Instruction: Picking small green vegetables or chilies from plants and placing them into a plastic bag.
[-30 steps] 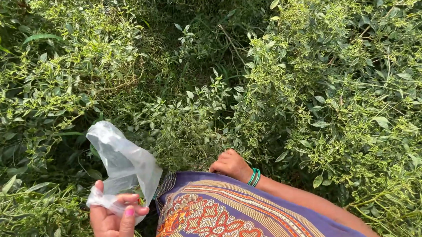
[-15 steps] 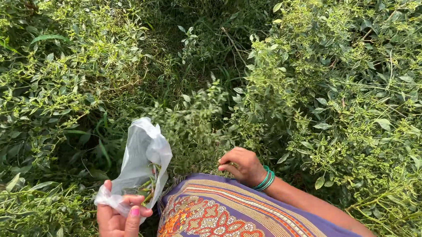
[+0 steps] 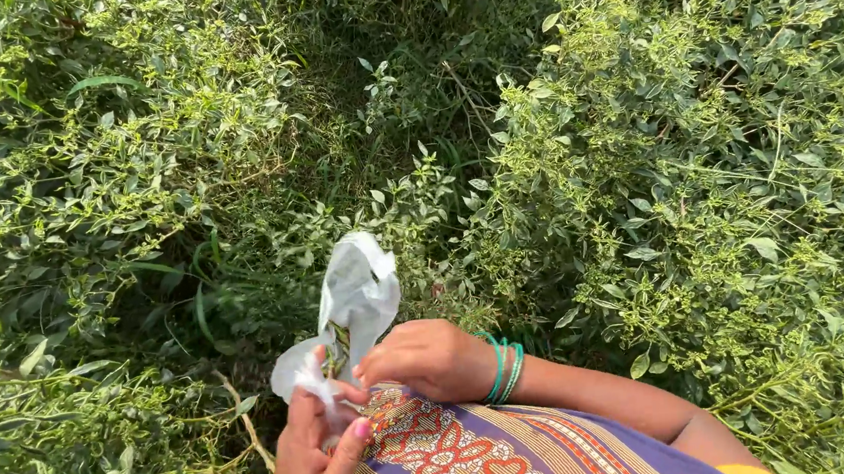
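Two hands on one thin white plastic bag (image 3: 352,308), low centre of the head view, above the patterned cloth (image 3: 459,455).

Left hand (image 3: 309,457) is clenched on the bag's gathered mouth; right hand (image 3: 432,359), green bangles (image 3: 503,369) at the wrist, pinches the same edge. Judged step: bag mouth being handled, both grips needing to hold steady. Bag stands upright, crumpled, translucent, something green showing inside. Dense leafy plants (image 3: 688,176) surround.

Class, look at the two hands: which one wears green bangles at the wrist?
The right hand, reaching in from the right to the white plastic bag. Green bangles ring its wrist; the left hand, low in the picture, grips the bag.
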